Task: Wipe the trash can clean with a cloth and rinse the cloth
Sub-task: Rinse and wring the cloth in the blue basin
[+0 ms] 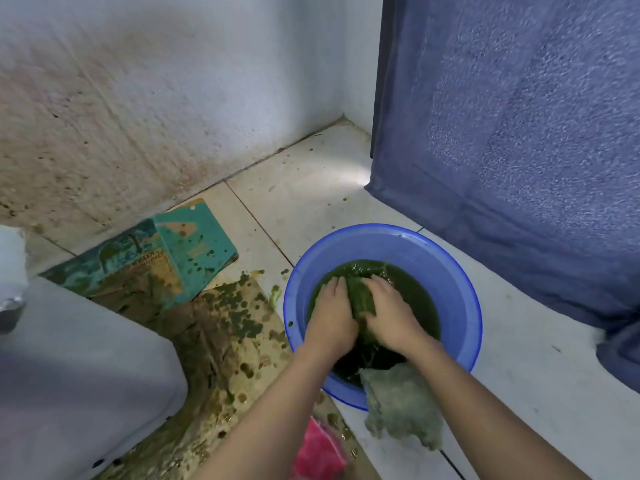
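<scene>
A blue plastic basin stands on the tiled floor and holds dark green water. Both hands are in it. My left hand and my right hand grip a green-stained cloth between them, partly under the water. A second, greyish cloth hangs over the basin's near rim onto the floor. The grey trash can fills the lower left, close to my left forearm.
Stained cardboard and a teal printed carton sheet lie on the floor between the can and the basin. A pink item lies under my left arm. A blue curtain hangs at the right. A dirty wall runs behind.
</scene>
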Tool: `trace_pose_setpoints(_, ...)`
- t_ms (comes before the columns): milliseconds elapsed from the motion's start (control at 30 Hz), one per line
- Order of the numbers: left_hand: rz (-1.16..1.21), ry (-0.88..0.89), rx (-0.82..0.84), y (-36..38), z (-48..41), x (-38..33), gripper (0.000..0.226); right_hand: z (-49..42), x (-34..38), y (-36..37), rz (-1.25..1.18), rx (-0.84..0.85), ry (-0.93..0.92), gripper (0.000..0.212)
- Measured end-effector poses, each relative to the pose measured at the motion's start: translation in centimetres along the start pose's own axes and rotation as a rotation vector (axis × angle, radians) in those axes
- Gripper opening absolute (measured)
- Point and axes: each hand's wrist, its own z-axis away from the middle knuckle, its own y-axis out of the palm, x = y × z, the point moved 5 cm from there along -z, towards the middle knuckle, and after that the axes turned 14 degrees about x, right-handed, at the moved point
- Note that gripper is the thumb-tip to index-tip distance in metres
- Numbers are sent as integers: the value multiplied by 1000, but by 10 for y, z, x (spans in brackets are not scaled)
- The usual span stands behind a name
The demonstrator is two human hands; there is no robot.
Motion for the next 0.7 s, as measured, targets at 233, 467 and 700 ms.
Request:
trace_pose_setpoints(233, -333, -12, 380, 32, -32, 19, 66, -2, -22, 35, 245, 510, 68, 115)
trace_pose_setpoints(467, -216, -117, 519, 41, -43, 27, 74, -10, -33, 23, 400, 496, 26, 84)
trace_pose_setpoints(700, 345, -104, 461, 2, -30, 13, 65, -10, -26, -23, 62, 280, -62, 17)
